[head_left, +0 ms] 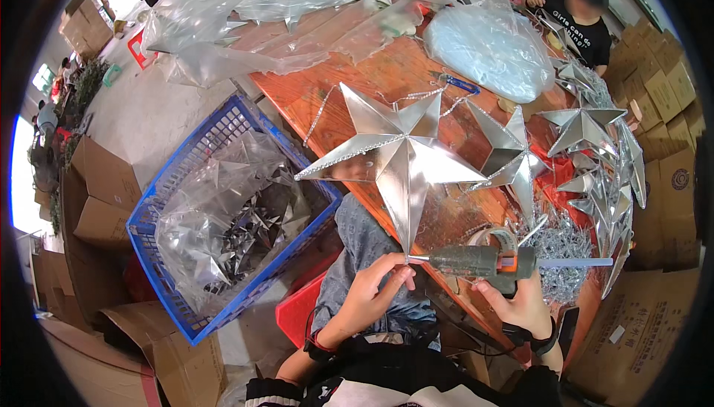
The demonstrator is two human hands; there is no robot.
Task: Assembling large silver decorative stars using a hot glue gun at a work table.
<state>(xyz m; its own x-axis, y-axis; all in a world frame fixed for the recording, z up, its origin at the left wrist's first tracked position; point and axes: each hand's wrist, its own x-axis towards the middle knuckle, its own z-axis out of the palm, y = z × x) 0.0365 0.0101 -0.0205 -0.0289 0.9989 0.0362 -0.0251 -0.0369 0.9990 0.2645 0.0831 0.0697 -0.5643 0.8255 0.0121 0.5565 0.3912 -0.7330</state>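
A big silver five-pointed star (399, 162) stands over the table's near edge, with glittery cord running across its face. My left hand (378, 288) pinches the star's lowest tip between closed fingers. My right hand (522, 304) grips the handle of a dark green glue gun (462, 260), held level. Its metal nozzle meets the star's tip beside my left fingertips; whether glue is coming out is too small to see. A pale glue stick (576, 263) pokes out of the gun's rear. Behind the gun lies a roll of tape (494, 239).
Finished-looking silver stars (587, 128) crowd the table's right side near tangled tinsel (561, 254). A blue-handled cutter (460, 84) and plastic bags (487, 50) lie farther back. Left stands a blue crate (201, 325) of silver pieces. A co-worker (576, 20) sits far right; cardboard boxes (632, 340) surround the area.
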